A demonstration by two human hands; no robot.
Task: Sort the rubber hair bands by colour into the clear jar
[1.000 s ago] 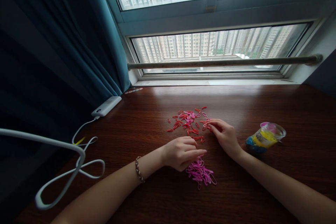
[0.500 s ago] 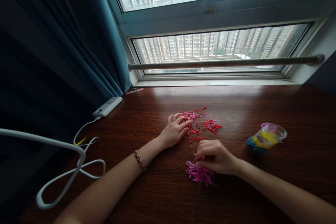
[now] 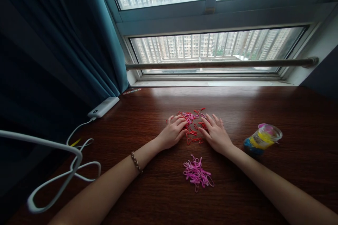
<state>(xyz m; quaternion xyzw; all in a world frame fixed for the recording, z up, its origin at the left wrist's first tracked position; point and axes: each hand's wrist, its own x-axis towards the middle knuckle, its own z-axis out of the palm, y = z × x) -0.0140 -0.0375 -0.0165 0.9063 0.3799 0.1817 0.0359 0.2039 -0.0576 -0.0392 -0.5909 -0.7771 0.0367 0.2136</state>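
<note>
Small red and pink elastic hair ties (image 3: 189, 116) lie scattered in the middle of the table. On their left side my left hand (image 3: 172, 132) rests with its fingers spread over some of them. Opposite it, my right hand (image 3: 216, 133) lies open, its fingers covering part of the red ties on the right. Between the two hands a few red ties (image 3: 194, 140) show on the wood. Nearer to me sits a separate pile of pink-purple hair ties (image 3: 198, 173), touched by neither hand.
A clear plastic cup (image 3: 262, 139) with yellow, blue and pink contents stands on the right. At the left are a white power bank (image 3: 103, 107) and a looped white cable (image 3: 76, 161). A window with a metal rail (image 3: 221, 64) closes off the dark wooden table's (image 3: 237, 102) far side.
My right hand has left the pink-purple pile, moved forward and opened over the red ties. My left hand stays on the mixed ties. The view has shifted slightly.
</note>
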